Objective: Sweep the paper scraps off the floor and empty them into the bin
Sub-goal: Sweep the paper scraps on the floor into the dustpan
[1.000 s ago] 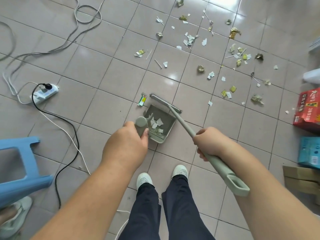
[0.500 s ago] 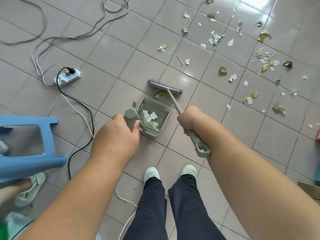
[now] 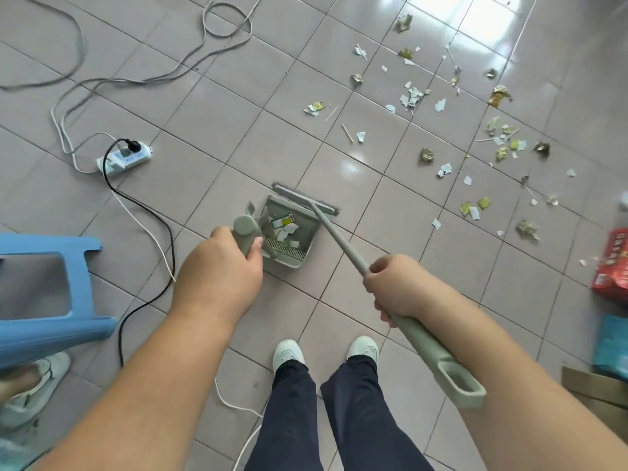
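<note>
Grey tiles (image 3: pixel 210 185) carry torn white and yellow-green paper scraps (image 3: pixel 413 96)

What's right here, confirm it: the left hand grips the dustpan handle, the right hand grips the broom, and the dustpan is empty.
One thing is wrong: the dustpan is not empty. The head view shows several paper scraps lying in it. The rest holds: the left hand grips its handle and the right hand grips the broom.

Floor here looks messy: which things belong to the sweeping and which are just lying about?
In the job:
- broom, gripped by right hand
- dustpan, its handle gripped by left hand
- paper scraps

Just lying about:
- power strip and cables
- blue stool
- red box
</note>
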